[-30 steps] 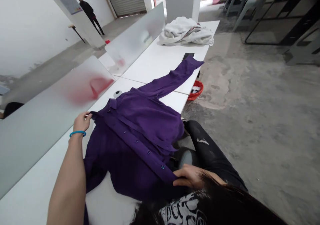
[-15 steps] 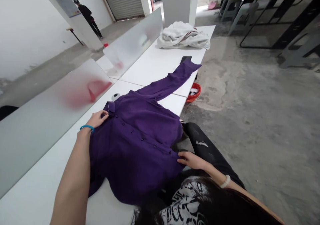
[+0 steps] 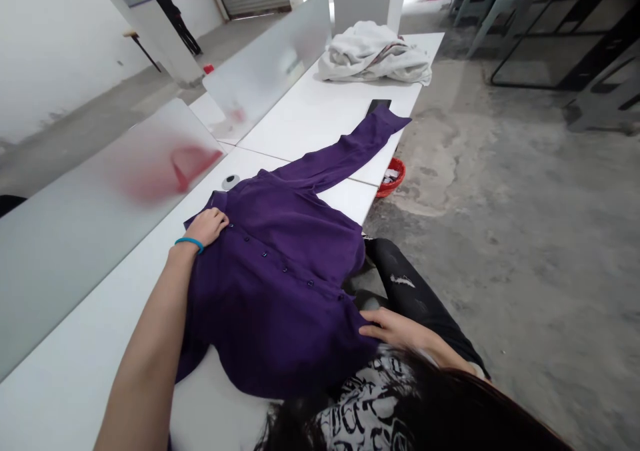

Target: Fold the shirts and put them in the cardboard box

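Note:
A purple button-up shirt (image 3: 280, 284) lies spread front-up on the white table (image 3: 325, 117), one sleeve stretched toward the far right edge. My left hand (image 3: 209, 226), with a blue band on the wrist, rests with curled fingers on the shirt's collar. My right hand (image 3: 395, 327) lies flat with fingers stretched out on the shirt's lower hem at the table's near edge, just above my black-trousered knee.
Frosted divider panels (image 3: 100, 217) run along the table's left side. A heap of white cloth (image 3: 375, 57) sits at the far end, a dark phone (image 3: 379, 106) near the sleeve tip. A red basket (image 3: 393, 179) stands on the floor. A person (image 3: 167, 7) stands far back.
The open front flap of the shirt has been closed over. My left hand went from the shirt's edge to the collar; my right hand let go of the placket and lies flat on the hem.

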`<state>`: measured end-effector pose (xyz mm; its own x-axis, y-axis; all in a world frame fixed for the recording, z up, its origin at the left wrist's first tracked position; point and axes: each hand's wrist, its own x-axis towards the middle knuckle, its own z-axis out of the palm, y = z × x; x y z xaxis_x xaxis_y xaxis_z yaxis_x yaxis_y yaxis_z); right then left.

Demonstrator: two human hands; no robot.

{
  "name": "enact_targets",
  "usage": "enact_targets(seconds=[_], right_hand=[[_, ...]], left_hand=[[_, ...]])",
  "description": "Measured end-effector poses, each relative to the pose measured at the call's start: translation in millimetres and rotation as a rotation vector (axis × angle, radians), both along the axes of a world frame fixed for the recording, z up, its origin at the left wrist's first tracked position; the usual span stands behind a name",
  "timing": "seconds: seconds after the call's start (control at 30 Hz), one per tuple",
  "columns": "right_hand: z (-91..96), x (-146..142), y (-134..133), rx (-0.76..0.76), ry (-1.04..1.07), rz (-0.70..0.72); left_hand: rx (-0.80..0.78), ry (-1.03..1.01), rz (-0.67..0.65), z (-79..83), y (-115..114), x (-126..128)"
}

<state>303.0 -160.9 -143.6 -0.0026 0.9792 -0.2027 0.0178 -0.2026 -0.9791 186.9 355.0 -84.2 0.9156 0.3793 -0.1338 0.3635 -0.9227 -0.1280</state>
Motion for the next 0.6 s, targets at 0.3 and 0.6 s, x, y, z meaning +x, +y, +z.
enact_targets(seconds=[0.3, 0.6], right_hand=[[-10.9, 9.8, -1.4, -0.116, 0.029, 0.075], [-109.0, 10.9, 41.3, -0.476, 1.115, -0.232]], left_hand=[[-0.073, -0.021, 0.306, 6.6, 10.1, -16.7], [0.017, -0.115, 0.575, -11.6, -1.1, -7.5]])
